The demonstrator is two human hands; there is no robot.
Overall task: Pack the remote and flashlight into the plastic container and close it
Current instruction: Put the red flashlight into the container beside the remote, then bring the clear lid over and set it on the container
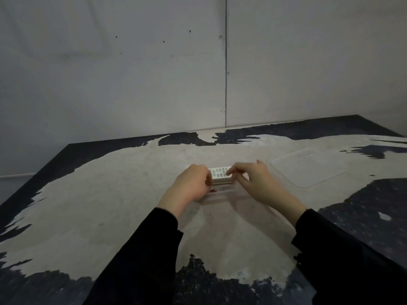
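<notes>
A white remote (220, 174) with grey buttons is held between both hands at the far end of a clear plastic container (233, 225) that stands open on the table in front of me. My left hand (191, 186) grips the remote's left end and my right hand (253, 181) pinches its right end. The remote hovers at the container's far rim. A small red and black detail (213, 190) shows just under my left hand; I cannot tell whether it is the flashlight. The clear lid (308, 167) lies flat on the table to the right.
The table (110, 205) has a worn top, pale in the middle with dark patches at the edges. A grey panelled wall (154, 73) stands close behind it. My black sleeves cover the near corners of the container.
</notes>
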